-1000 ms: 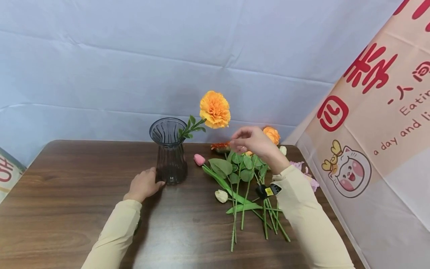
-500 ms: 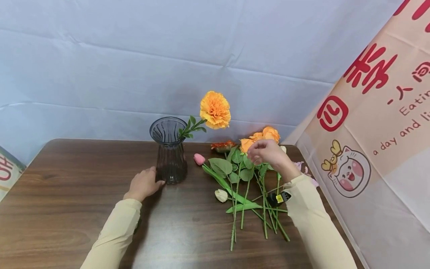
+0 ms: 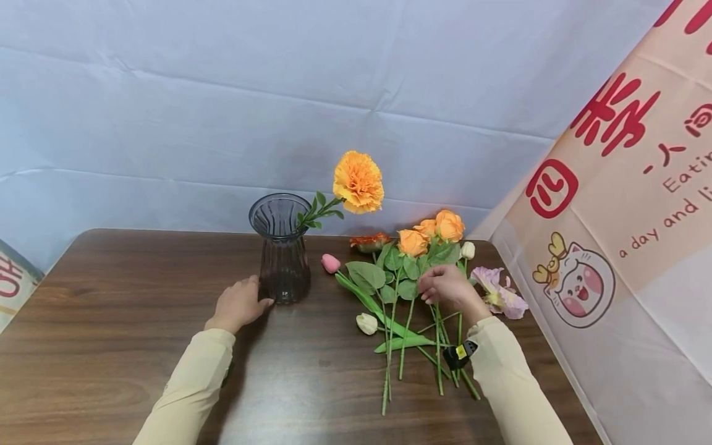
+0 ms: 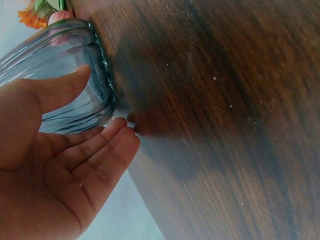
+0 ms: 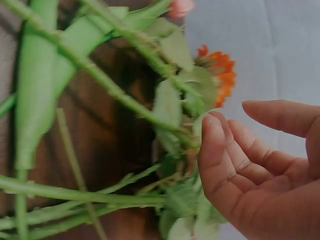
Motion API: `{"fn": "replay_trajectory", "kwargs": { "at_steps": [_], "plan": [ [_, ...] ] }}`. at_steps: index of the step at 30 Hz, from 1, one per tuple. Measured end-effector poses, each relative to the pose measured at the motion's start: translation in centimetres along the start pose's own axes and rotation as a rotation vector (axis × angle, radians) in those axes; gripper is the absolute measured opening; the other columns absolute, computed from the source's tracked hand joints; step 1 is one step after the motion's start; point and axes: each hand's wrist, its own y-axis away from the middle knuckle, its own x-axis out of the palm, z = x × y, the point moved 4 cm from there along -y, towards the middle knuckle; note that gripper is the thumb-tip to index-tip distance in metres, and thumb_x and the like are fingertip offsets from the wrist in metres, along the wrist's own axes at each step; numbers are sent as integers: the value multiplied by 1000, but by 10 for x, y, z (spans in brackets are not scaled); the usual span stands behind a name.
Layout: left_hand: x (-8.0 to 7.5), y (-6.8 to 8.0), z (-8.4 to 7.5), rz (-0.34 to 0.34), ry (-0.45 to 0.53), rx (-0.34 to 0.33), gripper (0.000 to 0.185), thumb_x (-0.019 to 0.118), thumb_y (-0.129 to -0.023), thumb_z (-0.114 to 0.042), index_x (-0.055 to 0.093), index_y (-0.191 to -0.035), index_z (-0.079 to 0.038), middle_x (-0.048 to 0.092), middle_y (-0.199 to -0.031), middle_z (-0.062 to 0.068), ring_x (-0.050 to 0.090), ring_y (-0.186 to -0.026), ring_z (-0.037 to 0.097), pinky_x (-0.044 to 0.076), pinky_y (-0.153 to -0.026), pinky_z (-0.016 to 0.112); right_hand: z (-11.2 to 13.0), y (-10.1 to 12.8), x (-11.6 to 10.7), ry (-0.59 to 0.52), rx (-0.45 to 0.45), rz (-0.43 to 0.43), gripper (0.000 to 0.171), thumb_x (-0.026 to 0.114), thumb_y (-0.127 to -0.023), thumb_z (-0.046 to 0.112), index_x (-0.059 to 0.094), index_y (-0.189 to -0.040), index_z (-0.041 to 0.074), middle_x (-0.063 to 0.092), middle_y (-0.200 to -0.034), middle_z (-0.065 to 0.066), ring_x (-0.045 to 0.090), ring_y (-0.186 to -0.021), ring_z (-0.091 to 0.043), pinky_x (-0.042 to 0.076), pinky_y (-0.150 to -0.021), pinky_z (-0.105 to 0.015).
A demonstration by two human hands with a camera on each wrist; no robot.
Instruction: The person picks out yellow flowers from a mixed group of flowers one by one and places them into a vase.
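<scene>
My left hand point(image 3: 238, 305) holds the lower left side of a ribbed grey glass vase point(image 3: 283, 266), thumb along the front and fingers on the far side. In the left wrist view, the glass shows between thumb point(image 4: 62, 91) and fingers. A yellow-orange carnation point(image 3: 358, 182) leans out of the vase to the right. My right hand point(image 3: 452, 289) hovers over the leaves and stems of orange roses point(image 3: 413, 242), fingers bent and holding nothing. In the right wrist view, a gap separates its thumb point(image 5: 280, 116) from the fingers, whose tips overlap the green stems point(image 5: 107, 87).
A pink tulip point(image 3: 330, 264), white tulips point(image 3: 366, 324) and a dark orange flower point(image 3: 369, 241) lie around the roses. Purple-pink blossoms point(image 3: 500, 293) lie by the table's right edge. Behind the wooden table point(image 3: 139, 296) hangs white cloth point(image 3: 211, 111), with a printed banner point(image 3: 612, 216) at right.
My right hand has moved away from the carnation, down and to the right, over the rose stems, uncovering the orange roses and purple-pink blossoms. My left hand and the vase stay in place.
</scene>
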Motion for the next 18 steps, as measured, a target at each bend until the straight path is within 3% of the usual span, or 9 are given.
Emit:
{"fn": "replay_trajectory", "kwargs": {
  "at_steps": [7,18],
  "plan": [
    [0,-1,0,2,-2,1,58,64,-85,-28,46,-120,14,54,-112,32,53,-98,48,43,-80,55,-23,-5,4,-12,47,-11,21,47,-88,-4,51,-100,-20,61,-71,-16,59,-54,-16,53,-56,-32],
    [-1,1,-1,2,-1,-7,57,64,-85,-28,47,-119,14,55,-111,32,53,-98,47,43,-80,55,-37,-15,8,-22,88,-39,21,48,-88,-4,52,-100,-20,60,-71,-19,62,-55,-19,54,-57,-33]
  ]
}}
